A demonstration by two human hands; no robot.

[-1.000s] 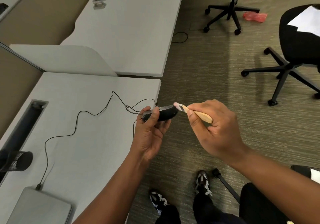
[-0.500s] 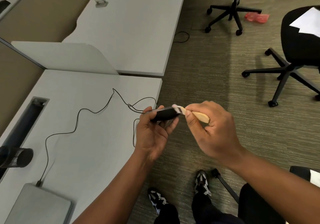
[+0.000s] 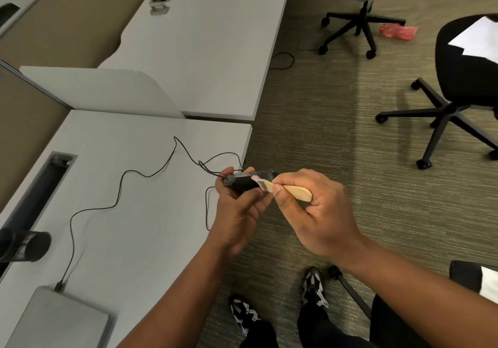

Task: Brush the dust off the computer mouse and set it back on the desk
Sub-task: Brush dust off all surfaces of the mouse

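Observation:
My left hand grips a black wired computer mouse, held in the air just past the right edge of the grey desk. My right hand pinches a small brush with a pale wooden handle. Its pinkish bristles rest on the top of the mouse. The mouse's thin black cable snakes across the desk to a closed grey laptop at the lower left.
A black mesh cup stands at the desk's left edge beside a cable slot. A second desk lies beyond a low divider. Black office chairs stand on the carpet at the right, one with papers. My feet are below.
The brush bristles have slid left from the mouse's right end onto its top. My left hand has turned the mouse slightly while staying at the desk's edge.

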